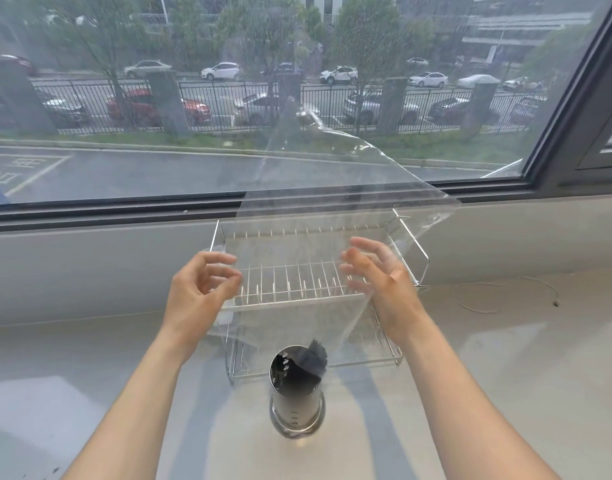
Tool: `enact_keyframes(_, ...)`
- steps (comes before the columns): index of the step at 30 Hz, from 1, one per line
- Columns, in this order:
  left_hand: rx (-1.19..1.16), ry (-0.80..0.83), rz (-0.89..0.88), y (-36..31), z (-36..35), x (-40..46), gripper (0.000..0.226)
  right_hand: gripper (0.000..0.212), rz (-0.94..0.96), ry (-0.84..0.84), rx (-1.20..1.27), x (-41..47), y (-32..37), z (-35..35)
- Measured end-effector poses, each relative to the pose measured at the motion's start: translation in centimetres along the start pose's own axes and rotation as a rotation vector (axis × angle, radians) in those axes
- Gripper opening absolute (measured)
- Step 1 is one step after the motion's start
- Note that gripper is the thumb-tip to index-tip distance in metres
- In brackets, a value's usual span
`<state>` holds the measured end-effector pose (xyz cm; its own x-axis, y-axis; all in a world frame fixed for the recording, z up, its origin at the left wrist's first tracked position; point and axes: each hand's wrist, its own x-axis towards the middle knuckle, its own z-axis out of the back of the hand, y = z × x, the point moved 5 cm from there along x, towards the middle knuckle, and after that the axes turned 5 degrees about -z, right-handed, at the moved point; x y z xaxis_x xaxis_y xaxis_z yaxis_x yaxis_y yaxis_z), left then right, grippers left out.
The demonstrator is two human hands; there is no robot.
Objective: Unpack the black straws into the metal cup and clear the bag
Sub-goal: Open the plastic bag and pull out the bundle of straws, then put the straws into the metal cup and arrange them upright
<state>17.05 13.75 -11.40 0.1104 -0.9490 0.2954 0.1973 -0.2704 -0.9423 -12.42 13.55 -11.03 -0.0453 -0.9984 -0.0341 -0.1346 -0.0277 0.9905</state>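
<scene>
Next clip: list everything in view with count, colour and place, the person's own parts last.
bag: one, clear, held up in the air between the hands, above the cup
straws: a bundle, count unclear, black, inside the cup
cup: one, metal, on the counter, nearest the camera
rack: one, chrome wire, behind the cup
cord: one, thin, pale, on the counter at the right
counter: one, off-white
window: one, dark frame, behind the rack
left hand: fingers curled at the bag's edge
right hand: fingers spread against the bag

left hand [200, 292]: raised, fingers curled | right hand [380, 278]: raised, fingers spread, loosely bent
</scene>
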Motion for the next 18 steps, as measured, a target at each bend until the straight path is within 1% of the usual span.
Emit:
enact_keyframes(1, -0.010, -0.006, -0.019, -0.5, -0.5, 0.3, 0.029, 0.043, -0.029, 0.034, -0.100, -0.3, 0.0, 0.7)
enact_keyframes(2, -0.013, -0.007, -0.039, -1.0, -1.1, 0.6, 0.030, 0.037, -0.041, 0.031, -0.162, -0.4, 0.0, 1.6)
enact_keyframes(3, -0.011, -0.004, -0.059, -1.5, -1.7, 0.8, 0.031, 0.028, -0.037, -0.016, -0.178, -0.5, 0.0, 2.8)
enact_keyframes(4, -0.007, -0.002, -0.076, -1.9, -2.3, 0.9, 0.032, 0.020, -0.029, -0.095, -0.135, -0.5, 0.0, 4.3)
enact_keyframes(6, 0.015, -0.015, -0.088, -1.9, -3.4, 0.9, 0.035, 0.013, -0.041, -0.267, 0.100, -0.8, -0.5, 7.8)
enact_keyframes(9, 0.118, -0.009, -0.044, -0.4, -4.6, 0.0, 0.028, 0.019, -0.115, -0.491, 0.401, -1.8, -2.6, 13.2)
enact_keyframes(12, 0.311, 0.154, 0.033, 2.6, -6.3, -1.9, 0.023, 0.018, -0.232, -0.669, 0.549, -3.6, -6.6, 17.7)
enact_keyframes(15, 0.438, 0.317, 0.081, 5.6, -8.1, -4.6, 0.030, 0.005, -0.370, -0.841, 0.675, -6.1, -10.9, 20.4)
enact_keyframes(16, 0.481, 0.363, 0.083, 6.4, -8.6, -5.4, 0.035, 0.010, -0.416, -0.889, 0.718, -7.1, -12.6, 21.0)
enact_keyframes(18, 0.552, 0.446, 0.077, 7.8, -9.5, -6.9, 0.046, 0.035, -0.489, -1.022, 0.829, -9.1, -15.7, 21.8)
